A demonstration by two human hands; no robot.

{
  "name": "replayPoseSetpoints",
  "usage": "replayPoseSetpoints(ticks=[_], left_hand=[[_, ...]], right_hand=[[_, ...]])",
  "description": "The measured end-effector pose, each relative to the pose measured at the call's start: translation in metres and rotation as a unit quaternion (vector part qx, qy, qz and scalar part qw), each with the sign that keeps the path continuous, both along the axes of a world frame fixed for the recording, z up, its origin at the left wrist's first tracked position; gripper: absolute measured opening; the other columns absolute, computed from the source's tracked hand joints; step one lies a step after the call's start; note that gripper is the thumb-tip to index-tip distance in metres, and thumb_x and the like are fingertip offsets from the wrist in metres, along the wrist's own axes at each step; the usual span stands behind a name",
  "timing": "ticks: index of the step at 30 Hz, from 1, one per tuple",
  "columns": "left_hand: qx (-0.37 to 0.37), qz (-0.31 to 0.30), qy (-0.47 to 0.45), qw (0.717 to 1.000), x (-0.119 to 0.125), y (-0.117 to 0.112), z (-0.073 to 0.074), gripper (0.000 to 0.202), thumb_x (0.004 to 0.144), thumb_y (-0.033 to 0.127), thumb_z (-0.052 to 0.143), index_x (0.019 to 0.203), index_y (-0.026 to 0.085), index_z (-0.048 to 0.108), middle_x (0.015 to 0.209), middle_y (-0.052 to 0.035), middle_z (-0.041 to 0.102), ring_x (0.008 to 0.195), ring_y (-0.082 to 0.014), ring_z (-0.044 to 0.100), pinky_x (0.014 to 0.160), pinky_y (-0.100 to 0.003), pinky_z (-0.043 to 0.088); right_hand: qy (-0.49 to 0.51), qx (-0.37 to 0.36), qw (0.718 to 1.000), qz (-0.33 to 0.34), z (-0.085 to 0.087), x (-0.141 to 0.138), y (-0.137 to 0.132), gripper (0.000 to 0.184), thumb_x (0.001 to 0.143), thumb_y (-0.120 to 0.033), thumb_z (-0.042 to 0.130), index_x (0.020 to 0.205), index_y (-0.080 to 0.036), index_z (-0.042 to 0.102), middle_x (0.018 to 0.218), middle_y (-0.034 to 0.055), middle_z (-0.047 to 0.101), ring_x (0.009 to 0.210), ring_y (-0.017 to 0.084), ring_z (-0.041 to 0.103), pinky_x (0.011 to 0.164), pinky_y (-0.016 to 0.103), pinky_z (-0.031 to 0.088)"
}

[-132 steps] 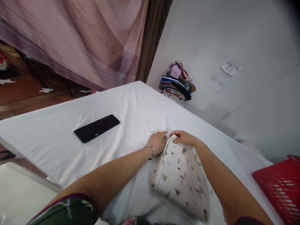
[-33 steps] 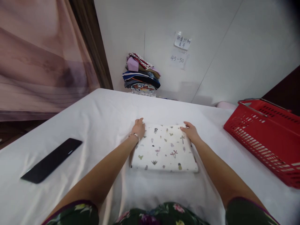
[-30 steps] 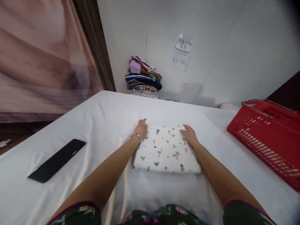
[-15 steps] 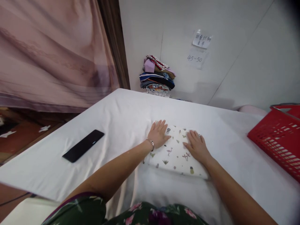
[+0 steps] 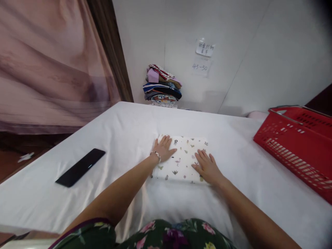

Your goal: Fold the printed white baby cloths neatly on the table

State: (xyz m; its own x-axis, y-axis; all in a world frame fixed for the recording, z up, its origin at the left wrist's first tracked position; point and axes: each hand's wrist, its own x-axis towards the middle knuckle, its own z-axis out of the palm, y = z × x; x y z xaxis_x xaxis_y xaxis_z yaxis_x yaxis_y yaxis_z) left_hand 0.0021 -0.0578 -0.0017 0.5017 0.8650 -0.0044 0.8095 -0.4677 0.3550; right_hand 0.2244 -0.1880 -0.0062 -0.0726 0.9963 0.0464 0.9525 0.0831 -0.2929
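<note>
A folded white cloth (image 5: 183, 164) printed with flamingos, plants and pineapples lies flat in front of me. My left hand (image 5: 164, 148) rests palm down on its left part, fingers spread, a bracelet at the wrist. On the cloth's right side lies my right hand (image 5: 207, 166), also flat with fingers apart. Neither hand grasps anything. Under the cloth is a table (image 5: 124, 128) with a white cover, which shows some creases left of the cloth.
A long black flat object (image 5: 80, 167) lies at left. The red plastic basket (image 5: 293, 145) stands at right. Folded fabrics (image 5: 163, 86) are stacked beyond the far edge by the wall, under paper notes (image 5: 203, 57). A pink curtain (image 5: 52, 69) hangs at left.
My right hand has slid toward me along the cloth's right side, while the left stays on the left part. The view has turned right, showing more of the basket.
</note>
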Motion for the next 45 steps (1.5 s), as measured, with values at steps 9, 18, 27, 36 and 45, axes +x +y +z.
replayPoseSetpoints(ticks=[9, 18, 27, 36, 45], left_hand=[[0.011, 0.005, 0.038, 0.999, 0.002, -0.013, 0.023, 0.060, 0.080, 0.053, 0.039, 0.133, 0.023, 0.036, 0.145, -0.0058, 0.021, 0.134, -0.0244, 0.010, 0.105, -0.050, 0.007], [0.063, -0.072, 0.081, 0.992, -0.017, -0.060, 0.009, 0.057, 0.083, 0.054, 0.033, 0.132, 0.026, 0.038, 0.144, -0.0027, 0.024, 0.133, -0.0236, 0.017, 0.106, -0.048, 0.009], [0.110, -0.074, 0.120, 0.984, -0.018, -0.052, -0.002, 0.056, 0.084, 0.052, 0.030, 0.133, 0.025, 0.035, 0.143, -0.0025, 0.025, 0.133, -0.0236, 0.018, 0.105, -0.051, 0.012], [0.129, -0.086, 0.113, 0.981, -0.021, -0.046, -0.012, 0.056, 0.085, 0.051, 0.031, 0.133, 0.024, 0.035, 0.143, -0.0041, 0.026, 0.133, -0.0239, 0.016, 0.104, -0.052, 0.013], [0.124, -0.065, 0.043, 0.989, -0.025, -0.044, -0.014, 0.049, 0.084, 0.048, 0.037, 0.125, 0.024, 0.046, 0.140, -0.0036, 0.034, 0.132, -0.0243, 0.020, 0.105, -0.050, 0.018]], right_hand=[[0.140, 0.020, 0.990, -0.011, -0.012, 0.010, -0.002, 0.053, 0.084, -0.052, 0.037, 0.129, -0.024, 0.043, 0.142, 0.0041, 0.029, 0.133, 0.022, 0.016, 0.107, 0.044, 0.006], [0.476, 0.079, 0.831, -0.276, -0.005, 0.076, -0.005, 0.034, 0.075, -0.036, 0.049, 0.101, -0.019, 0.060, 0.095, 0.0071, 0.064, 0.078, 0.018, 0.060, 0.067, 0.033, 0.049], [0.415, -0.017, 0.871, -0.262, 0.006, 0.062, -0.009, 0.028, 0.074, -0.033, 0.053, 0.095, -0.017, 0.063, 0.073, 0.0033, 0.064, 0.051, 0.010, 0.052, 0.047, 0.022, 0.040], [0.397, 0.035, 0.888, -0.231, -0.022, 0.065, -0.003, 0.044, 0.068, -0.029, 0.060, 0.111, -0.020, 0.056, 0.076, -0.0005, 0.060, 0.067, 0.011, 0.055, 0.062, 0.021, 0.041], [0.420, 0.025, 0.873, -0.247, -0.030, 0.068, 0.001, 0.053, 0.067, -0.023, 0.060, 0.119, -0.021, 0.050, 0.074, -0.0014, 0.058, 0.060, 0.010, 0.053, 0.056, 0.020, 0.039]])
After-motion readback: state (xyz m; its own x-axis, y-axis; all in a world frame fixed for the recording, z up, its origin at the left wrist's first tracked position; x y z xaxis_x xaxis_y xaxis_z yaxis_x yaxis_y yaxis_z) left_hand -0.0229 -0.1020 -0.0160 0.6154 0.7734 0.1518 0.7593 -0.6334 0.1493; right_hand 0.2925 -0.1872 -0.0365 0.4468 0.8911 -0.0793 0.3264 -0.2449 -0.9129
